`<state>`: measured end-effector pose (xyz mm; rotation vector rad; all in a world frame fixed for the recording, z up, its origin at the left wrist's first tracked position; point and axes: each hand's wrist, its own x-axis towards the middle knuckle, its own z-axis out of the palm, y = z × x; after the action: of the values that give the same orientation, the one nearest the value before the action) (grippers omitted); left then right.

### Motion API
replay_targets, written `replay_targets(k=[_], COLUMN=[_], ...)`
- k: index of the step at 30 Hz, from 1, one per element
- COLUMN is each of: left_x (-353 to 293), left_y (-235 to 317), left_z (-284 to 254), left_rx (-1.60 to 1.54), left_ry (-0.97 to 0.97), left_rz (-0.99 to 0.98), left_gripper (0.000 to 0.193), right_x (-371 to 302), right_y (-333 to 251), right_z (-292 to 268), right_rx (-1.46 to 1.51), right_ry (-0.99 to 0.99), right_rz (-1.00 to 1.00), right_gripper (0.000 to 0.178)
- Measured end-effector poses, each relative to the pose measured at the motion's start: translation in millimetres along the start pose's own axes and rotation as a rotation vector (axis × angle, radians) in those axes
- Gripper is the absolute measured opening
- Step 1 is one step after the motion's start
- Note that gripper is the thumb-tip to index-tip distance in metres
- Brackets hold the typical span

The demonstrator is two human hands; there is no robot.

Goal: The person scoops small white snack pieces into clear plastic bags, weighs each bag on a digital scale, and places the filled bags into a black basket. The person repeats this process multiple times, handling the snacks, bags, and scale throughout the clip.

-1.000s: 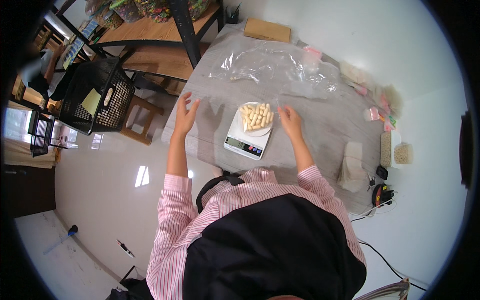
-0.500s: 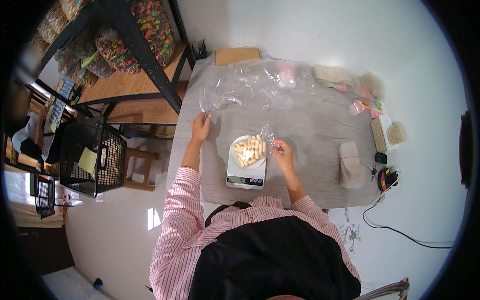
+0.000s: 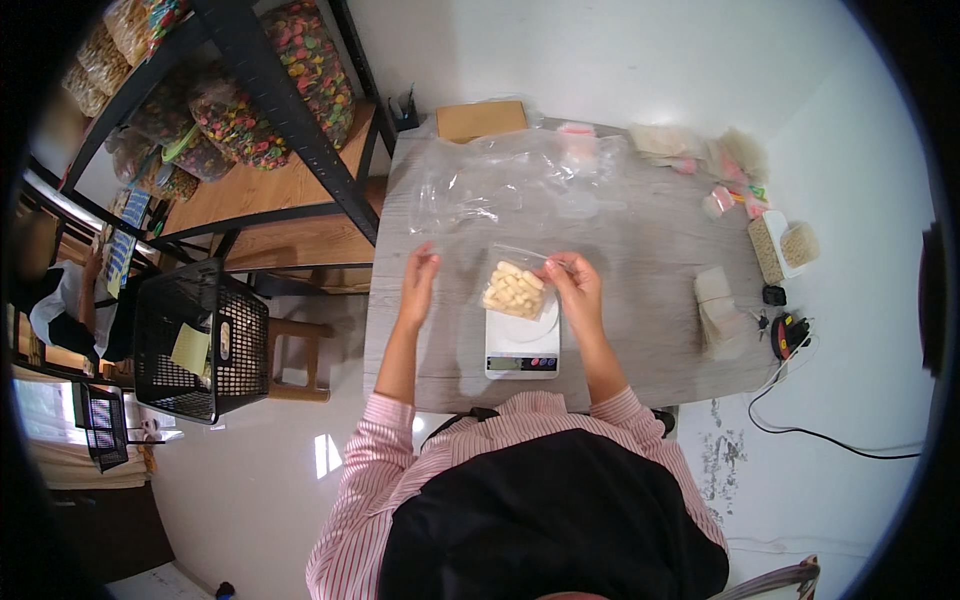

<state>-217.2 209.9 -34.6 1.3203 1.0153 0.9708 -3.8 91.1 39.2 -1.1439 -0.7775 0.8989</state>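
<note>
A small clear zip bag of pale, stubby snack sticks (image 3: 513, 290) is raised over the far part of the white kitchen scale (image 3: 507, 345), covering some of its round plate. My right hand (image 3: 580, 290) pinches the bag by its upper right corner. To the left of the bag, my left hand (image 3: 418, 288) is held above the table with its fingers stretched out and nothing in them. The scale's display and buttons face my body.
A large clear plastic sheet or bag (image 3: 470, 175) spreads across the back of the grey table (image 3: 640, 330), near a brown box (image 3: 480, 121). Stacked empty pouches (image 3: 716, 312), tubs of pale pellets (image 3: 768, 250) and cables lie right. Left are a black basket (image 3: 240, 345) and shelves of snack bags.
My right hand has lifted the filled bag off the scale plate, and the bag now hangs more upright. My left hand has shifted nearer the bag. The whole view has turned slightly.
</note>
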Motion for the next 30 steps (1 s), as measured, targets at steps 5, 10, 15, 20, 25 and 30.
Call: replay_targets(k=[5, 10, 15, 20, 25, 30], left_x=[-44, -51, -56, -58, -58, -56], left_y=[67, 81, 84, 90, 90, 82], left_z=[27, 19, 11, 6, 6, 7], left_rx=[-0.256, -0.330, -0.285, -0.245, -0.246, -0.262], left_ry=[-0.178, -0.030, -0.007, -0.025, -0.003, 0.027], left_rz=[0.199, 0.258, 0.312, 0.352, 0.337, 0.337], left_gripper=[0.023, 0.007, 0.006, 0.006, 0.006, 0.006], right_x=[-3, -7, -13, -14, -13, -10], right_y=[-3, 1, -1, -8, -13, -11], right_z=[36, 59, 67, 68, 63, 61], right_rx=[-0.002, 0.052, 0.095, -0.041, -0.123, -0.205], right_ry=[-0.155, -0.180, -0.178, -0.168, -0.203, -0.174], right_rz=[0.002, -0.037, -0.039, -0.078, -0.051, -0.084], right_gripper=[0.014, 0.012, 0.011, 0.010, 0.013, 0.013])
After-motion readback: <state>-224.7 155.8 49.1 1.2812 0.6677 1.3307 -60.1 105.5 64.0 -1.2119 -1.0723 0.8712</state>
